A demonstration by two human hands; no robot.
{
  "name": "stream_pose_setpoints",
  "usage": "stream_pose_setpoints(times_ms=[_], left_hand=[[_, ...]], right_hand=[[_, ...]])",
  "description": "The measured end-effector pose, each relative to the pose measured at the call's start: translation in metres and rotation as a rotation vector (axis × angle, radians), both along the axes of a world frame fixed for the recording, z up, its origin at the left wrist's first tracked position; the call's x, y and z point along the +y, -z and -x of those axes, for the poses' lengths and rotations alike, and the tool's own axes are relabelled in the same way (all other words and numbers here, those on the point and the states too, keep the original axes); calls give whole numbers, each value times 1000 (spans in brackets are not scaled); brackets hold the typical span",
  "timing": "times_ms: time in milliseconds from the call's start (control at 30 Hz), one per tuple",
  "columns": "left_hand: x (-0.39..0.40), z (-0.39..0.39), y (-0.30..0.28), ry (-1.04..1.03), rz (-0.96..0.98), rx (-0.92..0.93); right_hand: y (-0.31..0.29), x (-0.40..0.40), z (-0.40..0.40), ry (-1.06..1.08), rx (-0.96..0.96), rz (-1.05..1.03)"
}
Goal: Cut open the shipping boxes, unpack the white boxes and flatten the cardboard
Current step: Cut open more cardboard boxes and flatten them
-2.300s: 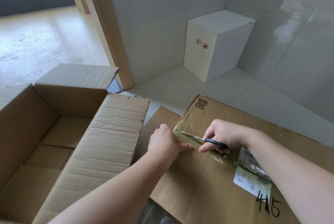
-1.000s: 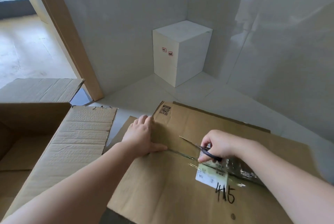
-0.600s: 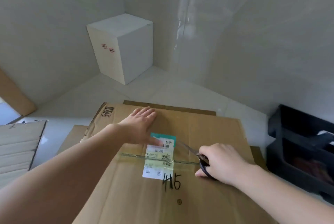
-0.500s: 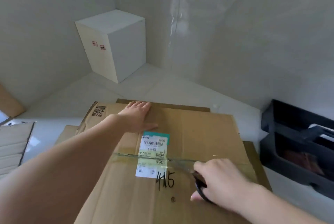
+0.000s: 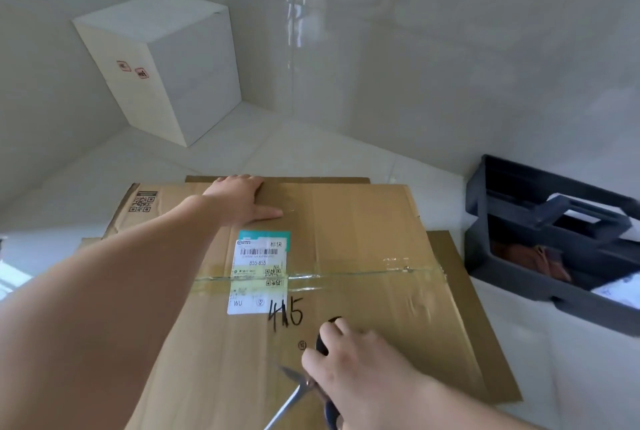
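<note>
Head view: the flattened shipping box (image 5: 346,291) lies on the white floor (image 5: 311,155), on top of another sheet of cardboard (image 5: 485,343) that shows along its right and far sides. The left hand (image 5: 239,199) rests flat on the far part of the box, fingers straight, pressing it down. The right hand (image 5: 349,370) is curled round the dark handles of the scissors (image 5: 298,391), low in the frame, blades pointing down and to the left, clear of the clear tape (image 5: 363,277) that runs across the seam and over the shipping label (image 5: 259,270). This looks like the flattening step. The seam tape seems slit, though I cannot be sure, so the next move likely calls for checking it or setting the scissors aside and folding.

One white box (image 5: 162,65) stands in the wall corner, well apart. A dark bin (image 5: 554,239) sits just beside the cardboard on the right, tight on that side; the floor beyond the far edge is open
</note>
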State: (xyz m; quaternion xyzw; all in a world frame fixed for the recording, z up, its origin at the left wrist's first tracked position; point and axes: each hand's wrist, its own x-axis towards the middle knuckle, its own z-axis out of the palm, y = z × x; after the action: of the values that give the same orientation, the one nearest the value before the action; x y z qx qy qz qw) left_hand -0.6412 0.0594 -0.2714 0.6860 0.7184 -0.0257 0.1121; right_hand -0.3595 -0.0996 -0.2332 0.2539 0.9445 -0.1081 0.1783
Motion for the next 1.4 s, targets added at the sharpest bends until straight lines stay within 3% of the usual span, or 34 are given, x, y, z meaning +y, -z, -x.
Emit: stream_pose_setpoints(times_ms=[600, 800, 867, 967, 1100, 1300, 1400], left_hand=[[8, 25, -3, -220, -9, 87], [-7, 46, -10, -392, 54, 153], [-20, 58, -10, -521, 83, 167], [-43, 69, -7, -666, 112, 212], [-65, 65, 2, -709, 77, 188], [-77, 52, 5, -635, 31, 223], [-81, 43, 2, -632, 88, 205]], right_hand=[[-21, 68, 4, -17, -152, -161], [-16, 92, 11, -24, -60, -219], [-16, 116, 12, 32, -41, -317], [-21, 156, 13, 349, -12, -413], [-19, 154, 35, 728, 14, -179], [-12, 114, 44, 707, -124, 50], [-2, 106, 38, 766, -55, 84]])
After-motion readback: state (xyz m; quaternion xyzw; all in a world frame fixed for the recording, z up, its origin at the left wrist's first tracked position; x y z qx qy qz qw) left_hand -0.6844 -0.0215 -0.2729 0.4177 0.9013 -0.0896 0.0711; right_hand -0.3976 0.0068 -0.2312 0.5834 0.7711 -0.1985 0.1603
